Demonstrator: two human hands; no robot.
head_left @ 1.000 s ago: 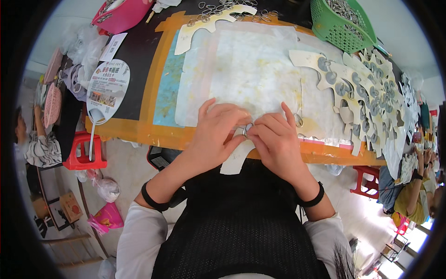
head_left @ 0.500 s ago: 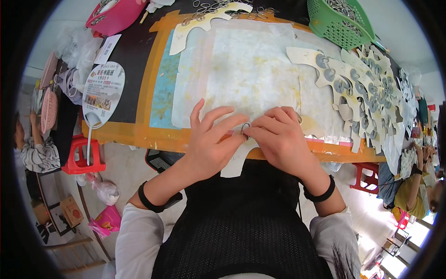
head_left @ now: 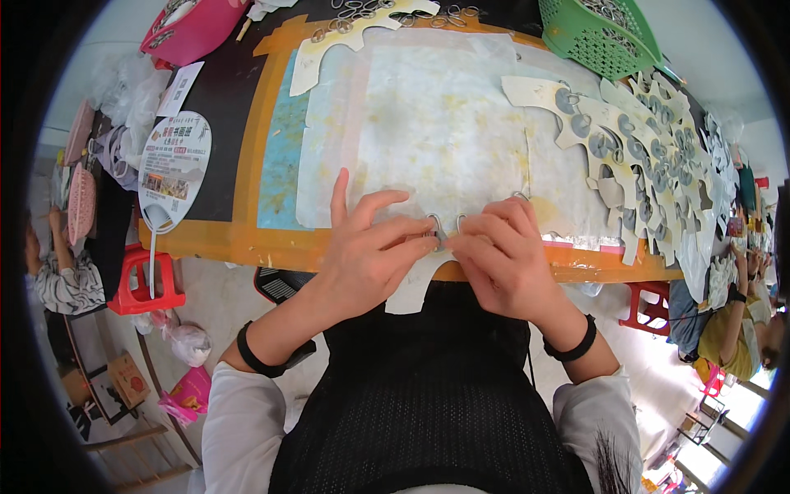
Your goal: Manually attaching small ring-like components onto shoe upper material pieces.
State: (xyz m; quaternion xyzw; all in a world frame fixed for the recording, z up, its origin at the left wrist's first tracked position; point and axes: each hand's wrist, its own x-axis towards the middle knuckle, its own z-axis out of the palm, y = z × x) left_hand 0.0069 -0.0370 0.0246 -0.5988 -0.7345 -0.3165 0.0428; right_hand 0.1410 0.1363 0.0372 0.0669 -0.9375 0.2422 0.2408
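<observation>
Over the table's near edge hangs a cream cut-out piece with a curved edge. A small metal ring stands at its upper part, where my fingertips meet. My left hand pinches at the ring with thumb and forefinger, its other fingers raised. Close beside it, my right hand has its fingertips pressed together on the cream piece. A second metal ring peeks out by the right fingers. Exactly what lies between the right fingertips is partly hidden.
Right of the worn white sheet lie overlapping cream pieces with grey ringed discs. A green basket and pink basket stand at the back. Another cream piece and loose rings are far off; a fan lies left.
My right hand has turned and shifted slightly right, its fingertips now a little apart from the left ones. A second ring has come into sight beside it. The view has shifted slightly.
</observation>
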